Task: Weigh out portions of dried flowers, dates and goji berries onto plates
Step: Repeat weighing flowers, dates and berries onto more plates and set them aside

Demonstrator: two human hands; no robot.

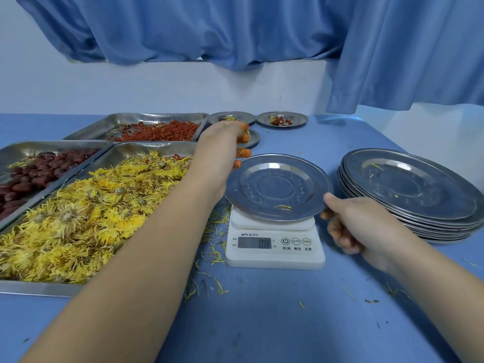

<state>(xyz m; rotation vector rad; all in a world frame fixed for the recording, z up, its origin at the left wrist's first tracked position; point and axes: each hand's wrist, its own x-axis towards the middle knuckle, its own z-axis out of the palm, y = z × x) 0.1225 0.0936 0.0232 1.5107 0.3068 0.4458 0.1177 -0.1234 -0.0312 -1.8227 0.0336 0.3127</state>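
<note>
A round steel plate (pixel 277 187) sits on the white digital scale (pixel 275 242) at centre frame, its right rim pinched by the right hand (pixel 364 226). The left hand (pixel 222 148), fingers spread loose, reaches past it (toward upper centre). Yellow dried flowers (pixel 86 213) fill the steel tray (pixel 36 288) at left; stacked steel plates (pixel 413 195) crowd the right edge.

Off-task items noted. A blue curtain (pixel 235 30) hangs in folds well beyond the left hand (pixel 220 148). I see its right panel drop lower, beyond the right hand (pixel 366 226). A pale wall (pixel 131 85) shows beneath the curtain's hem. A blue table surface (pixel 262 323) lies under both hands. Loose yellow petals (pixel 217 255) are scattered on it between the two forearms. I note a few small dark specks (pixel 372 301) nearer me than the right hand.
</note>
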